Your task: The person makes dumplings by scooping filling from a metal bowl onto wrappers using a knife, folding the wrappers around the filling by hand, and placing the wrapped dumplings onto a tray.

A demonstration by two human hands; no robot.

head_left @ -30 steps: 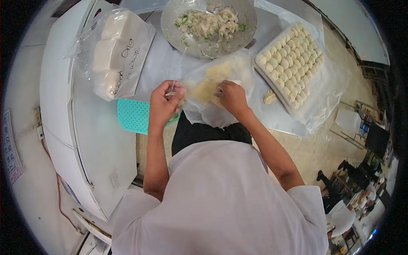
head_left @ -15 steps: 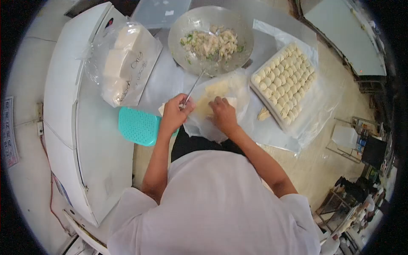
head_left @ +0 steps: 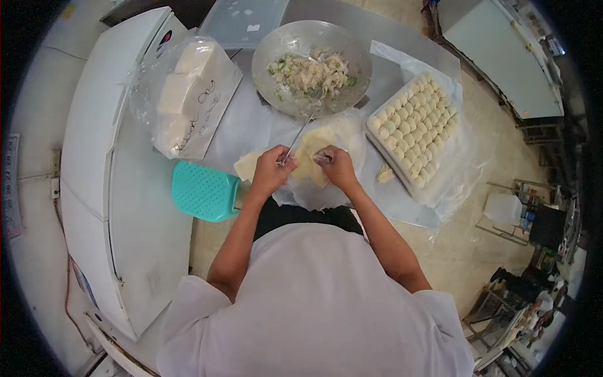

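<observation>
My left hand [head_left: 274,169] is closed round a thin metal stick [head_left: 298,139], whose far end reaches the rim of the filling bowl [head_left: 266,97]. A pale wrapper sheet [head_left: 247,165] sticks out to the left of that hand. Fingertips together, my right hand [head_left: 336,166] is at the yellowish wrappers [head_left: 319,136] on the plastic sheet; what it pinches is too small to make out. Chopped filling with green bits [head_left: 312,72] lies in the bowl. To the right, a tray [head_left: 391,152] holds rows of folded dumplings [head_left: 417,129].
A plastic bag of stacked wrappers [head_left: 186,100] lies at the back left, above a turquoise stool [head_left: 204,190]. A small dough piece [head_left: 385,174] is beside the tray. Behind is a translucent lid [head_left: 244,24]; a white fridge [head_left: 141,188] stands left.
The stick in my left hand has swung into view, pointing toward the bowl. The pale wrapper left of that hand shows more. The whole view has shifted, with the bowl and tray lower in it.
</observation>
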